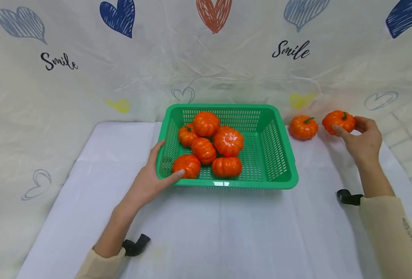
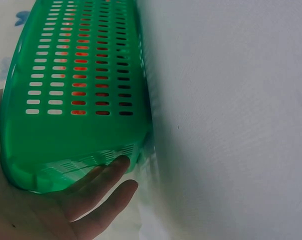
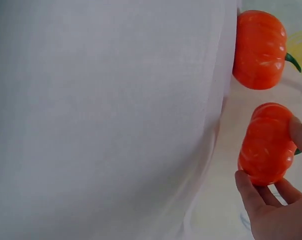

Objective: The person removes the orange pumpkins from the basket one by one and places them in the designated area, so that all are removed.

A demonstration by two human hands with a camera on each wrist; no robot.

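Note:
My left hand [image 1: 145,185] grips the left end of a green plastic basket [image 1: 261,185], thumb over the front rim and fingers along the outside wall. In the left wrist view those fingers [image 2: 103,187] lie against the basket's end. Several small orange toy pumpkins [image 1: 228,141] sit inside, mostly toward the left. On the right, my right hand [image 1: 367,141] holds another orange toy pumpkin [image 1: 337,121] between thumb and fingers. A further pumpkin [image 1: 302,128] with a green stem rests on the table between the basket and that hand.
A white cloth [image 1: 199,232] covers the table. Behind it hangs a pale sheet [image 1: 178,50] printed with hearts and "Smile". Black wrist devices [image 1: 136,246] show at both sleeves.

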